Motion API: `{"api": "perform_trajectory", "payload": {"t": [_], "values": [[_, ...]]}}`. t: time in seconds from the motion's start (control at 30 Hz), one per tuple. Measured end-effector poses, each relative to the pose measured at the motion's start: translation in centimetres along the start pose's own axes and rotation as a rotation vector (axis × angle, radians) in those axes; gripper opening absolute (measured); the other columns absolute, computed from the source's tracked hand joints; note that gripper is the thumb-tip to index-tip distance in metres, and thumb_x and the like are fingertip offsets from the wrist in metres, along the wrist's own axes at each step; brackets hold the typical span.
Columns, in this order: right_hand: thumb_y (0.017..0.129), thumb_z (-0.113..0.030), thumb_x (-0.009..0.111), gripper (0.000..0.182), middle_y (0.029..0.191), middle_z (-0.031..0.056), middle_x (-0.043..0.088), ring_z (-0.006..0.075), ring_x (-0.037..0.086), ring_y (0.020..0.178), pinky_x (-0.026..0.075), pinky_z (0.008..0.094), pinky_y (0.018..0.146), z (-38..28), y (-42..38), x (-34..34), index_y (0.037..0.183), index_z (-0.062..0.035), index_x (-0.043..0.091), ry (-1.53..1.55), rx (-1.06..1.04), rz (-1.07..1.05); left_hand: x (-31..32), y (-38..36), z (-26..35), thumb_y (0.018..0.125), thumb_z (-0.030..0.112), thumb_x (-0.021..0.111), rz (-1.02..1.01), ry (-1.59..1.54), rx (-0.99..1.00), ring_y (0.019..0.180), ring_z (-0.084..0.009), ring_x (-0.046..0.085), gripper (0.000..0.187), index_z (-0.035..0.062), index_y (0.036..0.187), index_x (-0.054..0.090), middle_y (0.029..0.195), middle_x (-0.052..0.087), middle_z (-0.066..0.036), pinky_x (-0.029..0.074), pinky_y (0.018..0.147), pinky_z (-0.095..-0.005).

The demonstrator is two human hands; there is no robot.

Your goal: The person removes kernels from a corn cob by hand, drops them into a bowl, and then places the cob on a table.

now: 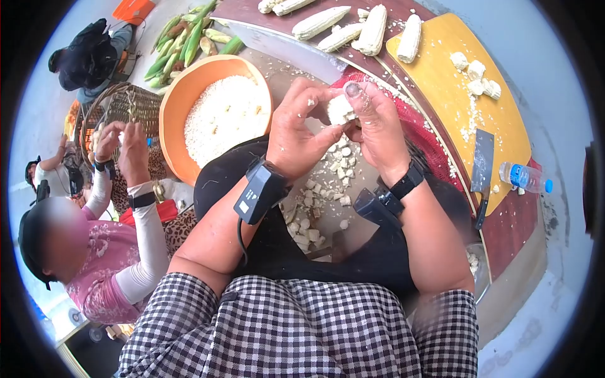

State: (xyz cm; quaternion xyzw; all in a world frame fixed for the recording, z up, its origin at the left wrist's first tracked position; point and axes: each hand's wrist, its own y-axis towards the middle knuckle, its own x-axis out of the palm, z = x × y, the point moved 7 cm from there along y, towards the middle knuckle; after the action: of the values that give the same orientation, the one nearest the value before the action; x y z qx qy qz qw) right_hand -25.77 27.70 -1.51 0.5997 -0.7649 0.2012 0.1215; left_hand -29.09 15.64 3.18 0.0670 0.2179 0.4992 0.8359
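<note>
Head view: corn piece (341, 110) pinched at one o'clock.
I saw the left hand (293, 132) and right hand (383, 135) grip it from opposite sides, thumbs against curled fingers, seemingly to steady something so small; the orange basin (174, 120) sat at ten o'clock, within easy reach.

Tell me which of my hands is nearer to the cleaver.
Right. Your right hand is across the board's edge, to the left of the cleaver. Your left hand is farther off, on the far side of the corn piece.
</note>
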Motion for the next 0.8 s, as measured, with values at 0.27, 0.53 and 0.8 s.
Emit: {"api": "perform_trajectory", "payload": {"t": [0.27, 0.53, 0.8], "values": [[0.096, -0.037, 0.053, 0.033, 0.069, -0.0022, 0.056, 0.003, 0.049, 0.054, 0.038, 0.0192, 0.046, -1.1, -0.2, 0.1, 0.09, -0.0042, 0.059, -0.17, -0.108, -0.013, -0.1, 0.0, 0.0, 0.066, -0.001, 0.074, -0.002, 0.011, -0.029, 0.075, -0.0165, 0.06, 0.043, 0.0026, 0.107, 0.062, 0.09, 0.056, -0.008, 0.049, 0.066, -0.0274], [0.1, -0.027, 0.045, 0.029, 0.072, 0.0004, 0.058, 0.0052, 0.051, 0.057, 0.042, 0.0225, 0.049, -1.4, 0.0, -0.3, 0.094, -0.0022, 0.058, -0.357, -0.186, 0.023, -0.1, -0.1, 0.2, 0.065, -0.004, 0.071, 0.001, 0.019, -0.01, 0.074, -0.0158, 0.059, 0.043, 0.003, 0.107, 0.063, 0.09, 0.055, -0.007, 0.049, 0.066, -0.0268], [0.098, -0.036, 0.046, 0.03, 0.073, -0.0011, 0.058, 0.0058, 0.052, 0.056, 0.039, 0.0195, 0.045, 0.1, 0.5, 0.2, 0.093, -0.009, 0.059, 0.254, 0.124, -0.041, -0.4, 0.4, 0.6, 0.065, 0.002, 0.072, 0.058, -0.03, 0.073, 0.082, -0.0174, 0.057, 0.044, 0.0048, 0.108, 0.064, 0.094, 0.056, -0.009, 0.048, 0.071, -0.0277]]}}
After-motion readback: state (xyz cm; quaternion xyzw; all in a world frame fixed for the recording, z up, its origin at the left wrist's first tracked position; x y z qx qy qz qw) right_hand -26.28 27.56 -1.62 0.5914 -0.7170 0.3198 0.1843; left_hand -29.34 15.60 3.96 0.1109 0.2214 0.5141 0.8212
